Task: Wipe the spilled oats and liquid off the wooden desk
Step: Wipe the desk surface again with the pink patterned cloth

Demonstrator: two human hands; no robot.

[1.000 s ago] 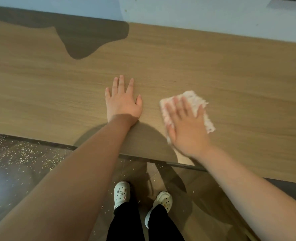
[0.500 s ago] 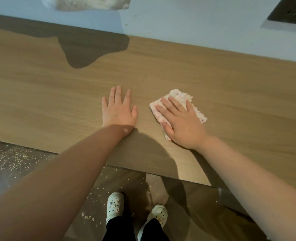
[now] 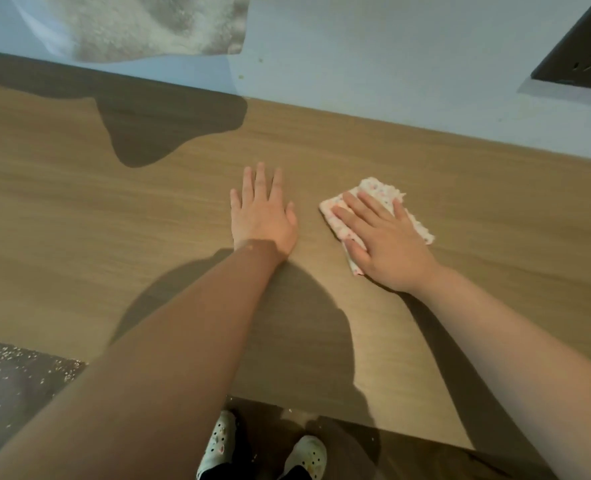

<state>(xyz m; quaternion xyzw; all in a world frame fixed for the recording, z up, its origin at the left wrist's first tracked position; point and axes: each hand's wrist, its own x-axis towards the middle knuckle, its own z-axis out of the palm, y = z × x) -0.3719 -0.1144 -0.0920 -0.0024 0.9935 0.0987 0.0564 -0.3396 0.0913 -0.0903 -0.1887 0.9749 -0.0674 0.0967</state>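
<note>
bare forearms, no sleeves; white clogs (image 3: 218,445) with small charms; black trousers (image 3: 289,474).

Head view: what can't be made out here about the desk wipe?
- Cloth: mostly under the right hand; its underside and anything caught in it are hidden.
- Desk: the near middle is darkened by shadow.
- Dark patch at back left: shadow or liquid, unclear.
- Pale thing on top: cut off by the upper edge, blurred.
- Floor specks: too small to identify.
</note>
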